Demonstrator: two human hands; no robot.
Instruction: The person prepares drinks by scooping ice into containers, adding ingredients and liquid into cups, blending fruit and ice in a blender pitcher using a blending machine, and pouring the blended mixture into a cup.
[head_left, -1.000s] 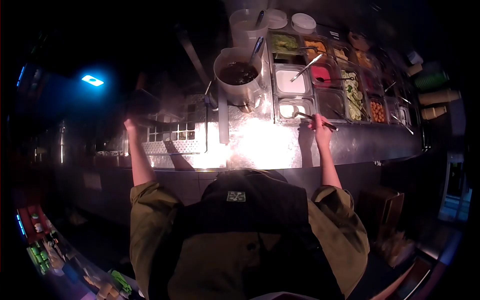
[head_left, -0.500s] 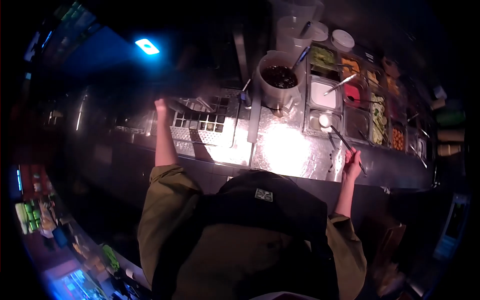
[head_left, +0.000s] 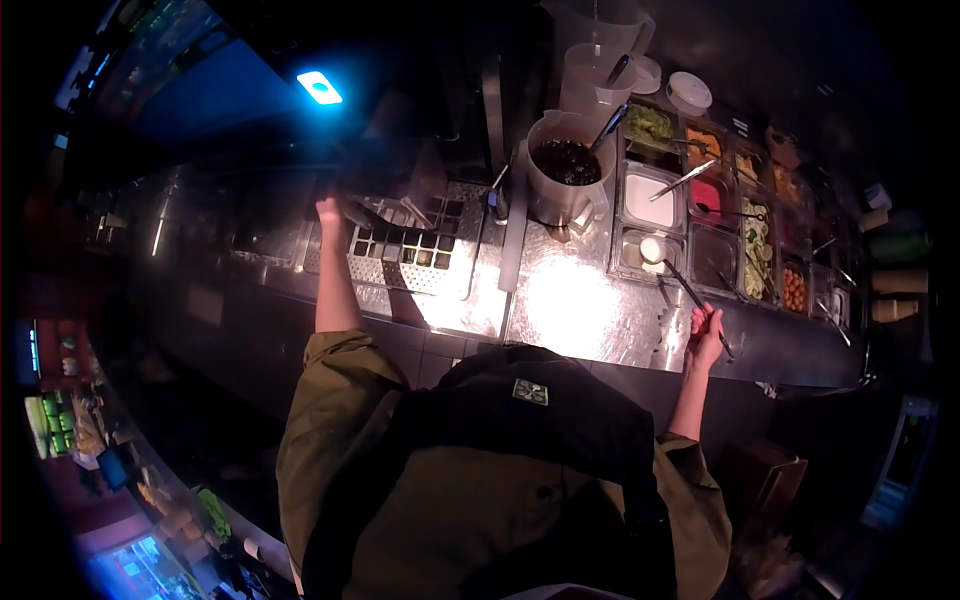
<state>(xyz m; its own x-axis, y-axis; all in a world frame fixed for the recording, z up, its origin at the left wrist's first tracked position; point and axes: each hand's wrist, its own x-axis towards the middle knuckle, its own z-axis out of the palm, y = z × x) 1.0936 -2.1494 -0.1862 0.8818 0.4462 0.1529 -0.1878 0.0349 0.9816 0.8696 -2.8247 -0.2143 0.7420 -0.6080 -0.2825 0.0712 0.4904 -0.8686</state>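
While my right hand curls its fingers around the dark handle of a ladle, the rounded white end slants up and away from me to the front-left pan in the block of food containers. Whether that white is the bowl itself or something lying in it, I can't make out, nor whether it touches the bottom. The hand is just off the near edge of the steel counter, and the handle's tail sticks out below my grip. Directly behind that pan stands one of white food, with a light utensil leaning across it; beside it is something bright red. My left hand reaches well apart from the right, near the left side of a perforated tray with square wells. It's too dim there to see whether those fingers are gripping the dark shape next to them. Between my two hands, towards the back, a jug holds dark liquid
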